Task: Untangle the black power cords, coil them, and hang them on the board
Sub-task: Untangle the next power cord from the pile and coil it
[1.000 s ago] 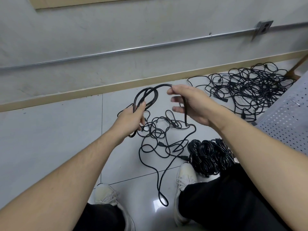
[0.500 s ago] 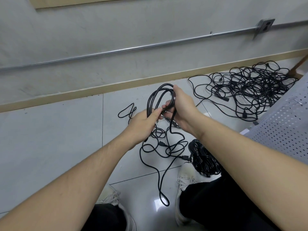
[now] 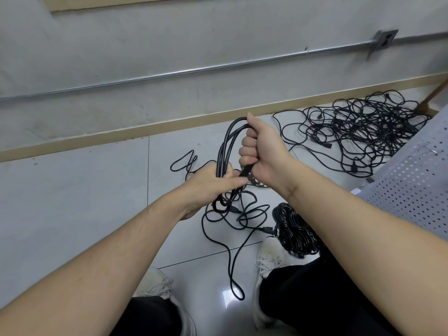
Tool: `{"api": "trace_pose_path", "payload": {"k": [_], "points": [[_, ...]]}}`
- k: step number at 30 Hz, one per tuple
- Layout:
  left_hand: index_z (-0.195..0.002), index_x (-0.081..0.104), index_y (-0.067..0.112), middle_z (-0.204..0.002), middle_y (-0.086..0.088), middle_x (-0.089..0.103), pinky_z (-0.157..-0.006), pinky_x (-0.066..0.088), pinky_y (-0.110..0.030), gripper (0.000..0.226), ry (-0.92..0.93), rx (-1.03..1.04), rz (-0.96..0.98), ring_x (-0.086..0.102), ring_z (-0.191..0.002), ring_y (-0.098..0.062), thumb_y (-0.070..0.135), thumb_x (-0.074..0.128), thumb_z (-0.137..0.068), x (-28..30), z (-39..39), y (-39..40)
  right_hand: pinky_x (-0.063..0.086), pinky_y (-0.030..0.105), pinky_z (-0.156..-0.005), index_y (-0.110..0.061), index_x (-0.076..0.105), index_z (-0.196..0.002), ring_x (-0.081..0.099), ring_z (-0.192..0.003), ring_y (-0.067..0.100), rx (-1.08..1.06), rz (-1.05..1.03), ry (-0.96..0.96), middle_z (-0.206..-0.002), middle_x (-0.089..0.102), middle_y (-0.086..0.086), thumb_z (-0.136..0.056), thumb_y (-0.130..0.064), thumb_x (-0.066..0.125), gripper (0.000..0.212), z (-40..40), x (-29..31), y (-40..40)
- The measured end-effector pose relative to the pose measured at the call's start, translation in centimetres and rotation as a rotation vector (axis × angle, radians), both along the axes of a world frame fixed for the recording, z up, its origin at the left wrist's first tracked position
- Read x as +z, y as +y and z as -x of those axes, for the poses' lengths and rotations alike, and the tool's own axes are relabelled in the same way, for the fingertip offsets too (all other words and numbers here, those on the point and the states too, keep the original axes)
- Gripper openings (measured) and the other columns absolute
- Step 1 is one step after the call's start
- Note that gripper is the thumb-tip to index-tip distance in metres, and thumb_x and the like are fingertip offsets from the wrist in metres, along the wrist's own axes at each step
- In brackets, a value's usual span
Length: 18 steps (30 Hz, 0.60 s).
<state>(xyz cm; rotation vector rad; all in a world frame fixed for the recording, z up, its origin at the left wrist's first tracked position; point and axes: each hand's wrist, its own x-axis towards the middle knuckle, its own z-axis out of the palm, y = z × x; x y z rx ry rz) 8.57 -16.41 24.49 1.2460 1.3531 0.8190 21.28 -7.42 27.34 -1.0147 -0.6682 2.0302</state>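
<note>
The right hand (image 3: pixel 263 154) is clenched around the top of a black cord coil (image 3: pixel 226 151), its fingers wrapped round the loops where they arch over and round a thicker black piece that sticks out below the fist. The left hand (image 3: pixel 211 185) grips the same coil lower down, with its index finger stretched toward the right hand, almost touching it. The coil hangs above the pale floor tiles (image 3: pixel 72 190), in front of the tan baseboard (image 3: pixel 121 135). Below the coil a loose cord (image 3: pixel 232 238) sprawls in open loops on the tiles, one long loop running toward the person between the two white shoes; a plug (image 3: pixel 266 229) lies at its right side. Just right of that plug, beside the right shoe (image 3: pixel 266 260), lies a bundle of coiled cords (image 3: pixel 294 229), partly hidden by the right forearm. Well right of the held coil, near the baseboard, a big tangled pile of cords (image 3: pixel 363 129) spreads on the floor. A grey perforated board (image 3: pixel 412 185) stands at the right edge, just beside the pile. Above the baseboard a metal conduit (image 3: pixel 194 69) runs along the wall to an outlet box (image 3: pixel 384 40).
</note>
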Motion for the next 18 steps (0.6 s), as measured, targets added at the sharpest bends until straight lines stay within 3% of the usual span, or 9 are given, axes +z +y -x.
{"api": "trace_pose_path", "payload": {"k": [3,6,9,11,14,16,18], "points": [[-0.072,0.033,0.020,-0.103,-0.023,0.072,-0.093,0.043,-0.035,0.043,-0.123,-0.054,0.011,0.071,-0.111,-0.018,0.009,0.073,-0.086,0.5,-0.1,-0.6,0.012,0.019,-0.030,-0.025,0.027,-0.063,0.011,-0.037,0.007,0.019,0.057,0.067,-0.050,0.014,-0.009,-0.105,-0.042,0.052,0.051,-0.1,0.1,0.3],[-0.074,0.036,0.018,-0.092,-0.025,0.058,-0.085,0.042,-0.034,0.040,-0.171,-0.046,0.005,0.073,-0.109,-0.028,0.007,0.072,-0.089,0.9,-0.3,-0.8,0.012,0.018,-0.028,-0.025,0.026,-0.063,0.012,-0.034,0.006,0.045,0.079,0.114,-0.049,0.014,-0.009,-0.106,-0.042,0.049,0.051,-0.4,0.3,0.6],[-0.089,0.052,0.016,-0.085,-0.020,0.046,-0.078,0.046,-0.037,0.020,-0.210,-0.060,0.007,0.074,-0.085,-0.029,0.004,0.064,-0.098,1.3,-0.5,-1.0,0.012,0.018,-0.027,-0.025,0.027,-0.061,0.013,-0.033,0.005,0.066,0.101,0.150,-0.049,0.015,-0.009,-0.106,-0.043,0.048,0.052,-0.4,0.4,0.7],[-0.101,0.057,0.016,-0.067,-0.016,0.044,-0.080,0.055,-0.043,0.012,-0.217,-0.064,-0.019,0.063,-0.066,-0.025,0.004,0.060,-0.100,1.7,-0.9,-1.1,0.013,0.019,-0.027,-0.024,0.028,-0.060,0.014,-0.034,0.006,0.059,0.112,0.183,-0.049,0.014,-0.009,-0.105,-0.043,0.049,0.053,-0.3,0.4,0.6],[-0.104,0.058,0.015,-0.059,0.003,0.043,-0.063,0.056,-0.036,0.010,-0.209,-0.019,-0.063,0.046,-0.050,-0.015,0.006,0.054,-0.103,1.8,-1.6,-1.2,0.019,0.020,-0.029,-0.023,0.031,-0.065,0.018,-0.036,0.007,0.048,0.074,0.167,-0.051,0.017,-0.008,-0.105,-0.045,0.050,0.049,0.2,-0.1,0.1],[-0.104,0.060,0.015,-0.061,0.003,0.043,-0.059,0.053,-0.034,0.011,-0.199,0.039,-0.077,0.042,-0.048,-0.013,0.008,0.052,-0.105,1.6,-1.8,-1.4,0.030,0.021,-0.034,-0.020,0.039,-0.069,0.030,-0.040,0.010,0.054,0.005,0.097,-0.053,0.030,-0.005,-0.105,-0.053,0.045,0.048,0.3,-0.7,-0.1],[-0.105,0.060,0.015,-0.060,0.010,0.048,-0.055,0.049,-0.030,0.013,-0.242,0.118,-0.089,0.039,-0.049,-0.013,0.009,0.049,-0.106,1.8,-1.9,-1.4,0.046,0.023,-0.046,-0.016,0.052,-0.080,0.053,-0.051,0.016,0.120,-0.073,0.001,-0.067,0.056,0.003,-0.105,-0.062,0.031,0.057,-0.1,-1.4,-0.1]]}}
